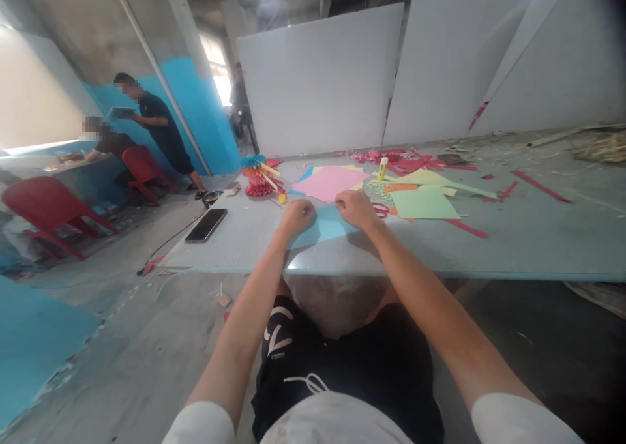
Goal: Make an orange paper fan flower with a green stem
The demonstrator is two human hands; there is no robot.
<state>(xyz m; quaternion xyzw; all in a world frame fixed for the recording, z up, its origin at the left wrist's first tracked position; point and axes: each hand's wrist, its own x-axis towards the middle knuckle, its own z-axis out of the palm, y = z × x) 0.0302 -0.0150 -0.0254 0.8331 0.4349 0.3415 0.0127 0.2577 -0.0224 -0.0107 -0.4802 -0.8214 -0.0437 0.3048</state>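
Observation:
A light blue paper sheet point(323, 227) lies on the grey table point(513, 235) in front of me. My left hand point(296, 216) rests closed on its left part, fingers curled onto the paper. My right hand point(356, 208) pinches the sheet's far edge with its fingers pressed together. Just beyond my hands lies a pink sheet point(328, 182). Red-handled scissors point(379, 208) lie right beside my right hand.
Green, yellow and orange sheets point(423, 203), a glue stick point(382, 167), red paper strips point(467, 228) and a folded paper fan ornament point(259, 177) crowd the table. A black phone point(206, 225) lies at its left. White boards stand behind. Two people and red chairs point(46, 209) are at left.

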